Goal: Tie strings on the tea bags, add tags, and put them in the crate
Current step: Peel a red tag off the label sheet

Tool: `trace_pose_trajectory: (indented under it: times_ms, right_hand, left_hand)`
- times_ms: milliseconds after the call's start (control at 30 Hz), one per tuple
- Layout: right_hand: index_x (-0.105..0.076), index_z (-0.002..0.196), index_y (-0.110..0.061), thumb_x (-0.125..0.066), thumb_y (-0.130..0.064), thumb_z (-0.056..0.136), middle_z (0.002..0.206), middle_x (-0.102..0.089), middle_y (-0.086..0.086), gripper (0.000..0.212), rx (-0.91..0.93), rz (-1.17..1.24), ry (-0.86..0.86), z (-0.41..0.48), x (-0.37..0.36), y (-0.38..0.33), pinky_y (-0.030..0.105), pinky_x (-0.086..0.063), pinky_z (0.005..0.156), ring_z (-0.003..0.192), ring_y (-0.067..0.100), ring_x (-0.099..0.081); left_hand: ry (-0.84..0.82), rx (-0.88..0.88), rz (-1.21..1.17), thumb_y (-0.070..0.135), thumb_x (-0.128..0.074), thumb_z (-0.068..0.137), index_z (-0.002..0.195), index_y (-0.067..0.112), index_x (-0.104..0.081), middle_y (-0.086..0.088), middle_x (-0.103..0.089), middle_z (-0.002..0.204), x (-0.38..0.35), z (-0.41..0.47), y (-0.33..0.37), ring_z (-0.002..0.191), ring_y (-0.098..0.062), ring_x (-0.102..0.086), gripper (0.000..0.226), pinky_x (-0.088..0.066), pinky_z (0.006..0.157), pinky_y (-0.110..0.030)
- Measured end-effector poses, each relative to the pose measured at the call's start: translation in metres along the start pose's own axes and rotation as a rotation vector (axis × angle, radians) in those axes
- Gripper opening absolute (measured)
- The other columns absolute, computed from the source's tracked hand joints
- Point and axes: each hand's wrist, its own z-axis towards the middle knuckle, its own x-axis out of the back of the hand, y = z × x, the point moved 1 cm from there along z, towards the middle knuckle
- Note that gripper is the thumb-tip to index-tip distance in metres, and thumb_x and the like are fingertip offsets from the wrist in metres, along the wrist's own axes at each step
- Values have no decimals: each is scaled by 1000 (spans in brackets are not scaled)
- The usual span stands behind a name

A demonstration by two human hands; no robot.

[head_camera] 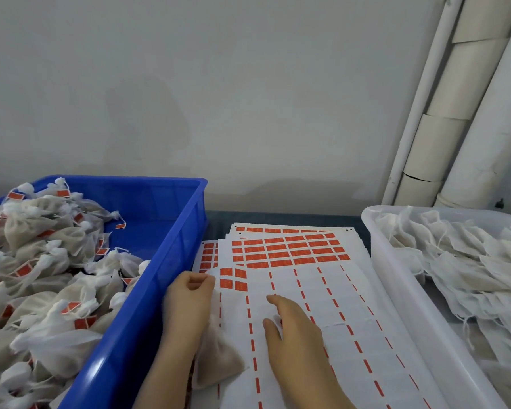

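At about 6 o'clock, slightly left, the left hand (188,305) has its fingers curled in and thumb against forefinger, gripping the gathered top of a beige tea bag (219,361), whose body lies under the wrist on the paper, just beside the crate's right wall. The right hand (295,335), a little toward 5 o'clock, is relaxed with fingers loosely spread and holds nothing; its fingertips are at the surface of the sticker sheet (322,290), though whether they touch it cannot be told. That sheet tops a stack running from the centre toward 6 o'clock, mostly stripped to white backing with red dashes, with rows of red tags (289,250) left at its far end and four more just above the left hand. At 9 o'clock the blue crate (160,290) holds a heap of tied bags (42,261) bearing red tags. At 3 o'clock a white tub (396,284) holds untied bags (460,261). Pale pipes (484,128) lean at 2 o'clock
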Motion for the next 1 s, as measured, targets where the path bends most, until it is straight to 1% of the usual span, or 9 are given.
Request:
trace_pose_trajectory:
  times_ms: [167, 300, 400, 500, 600, 700, 800, 900, 1000]
  right_hand:
    - [-40, 127, -41, -45, -39, 93, 141, -40, -17, 34, 10, 82, 82, -1, 6, -2, 26, -32, 107, 126, 5, -42]
    - [-50, 121, -40, -49, -37, 92, 132, -51, -17, 29, 32, 185, 159, -2, 12, -8, 20, -39, 99, 113, 0, -49]
    - [-56, 118, -35, -53, -37, 89, 125, -57, -16, 29, 55, 257, 187, -2, 13, -17, 13, -40, 91, 93, -7, -45]
    - [-60, 117, -30, -57, -36, 87, 121, -60, -14, 30, 66, 305, 195, 3, 8, -32, 10, -40, 89, 87, -7, -45]
    - [-60, 114, -31, -60, -39, 84, 118, -61, -14, 31, 103, 381, 215, 2, -1, -49, 12, -43, 89, 87, -6, -48]
    - [-57, 111, -33, -62, -42, 82, 116, -60, -16, 31, 118, 447, 281, 1, -9, -56, 14, -44, 89, 93, -3, -52]
    - [-52, 105, -36, -63, -46, 77, 113, -58, -18, 32, 104, 518, 348, -2, -15, -57, 15, -44, 89, 95, 0, -53]
    - [-48, 102, -39, -61, -50, 72, 107, -53, -22, 34, 93, 559, 379, -4, -19, -58, 6, -39, 80, 90, -2, -51]
    - [-48, 100, -39, -63, -46, 76, 101, -52, -24, 29, 91, 576, 376, -3, -22, -55, 1, -34, 74, 83, -7, -49]
  left_hand:
    - [-54, 28, -65, 26, -63, 87, 99, 22, -63, 5, -58, 101, 8, -1, 1, 88, -14, -53, 12, -44, 76, -29]
    - [-126, -14, -121, 26, -66, 85, 89, 28, -64, 8, -64, 96, 10, -3, 3, 85, -12, -59, 4, -48, 67, -24]
    - [-90, -42, -162, 28, -64, 85, 87, 28, -62, 10, -65, 92, 9, -6, 2, 82, -9, -61, 3, -50, 67, -24]
    - [-47, -102, -200, 27, -64, 86, 83, 29, -62, 12, -65, 84, 9, -12, 2, 76, -8, -62, 4, -45, 59, -17]
    - [-21, -194, -225, 23, -65, 84, 78, 29, -61, 13, -65, 76, 12, -15, 3, 70, -5, -65, 10, -42, 53, -8]
    - [-47, -224, -275, 21, -65, 84, 81, 25, -65, 13, -67, 74, 15, -14, 3, 71, 14, -61, 5, -43, 49, -1]
    - [-99, -272, -323, 19, -65, 83, 85, 16, -67, 14, -70, 74, 17, -16, 5, 72, 11, -62, 3, -42, 53, 0]
    - [-188, -288, -377, 17, -64, 82, 85, 14, -66, 17, -70, 77, 16, -21, 8, 73, 8, -65, 5, -44, 53, -1]
    - [-224, -271, -385, 18, -64, 81, 87, 13, -66, 14, -71, 79, 14, -21, 8, 76, 5, -66, 8, -46, 53, -4]
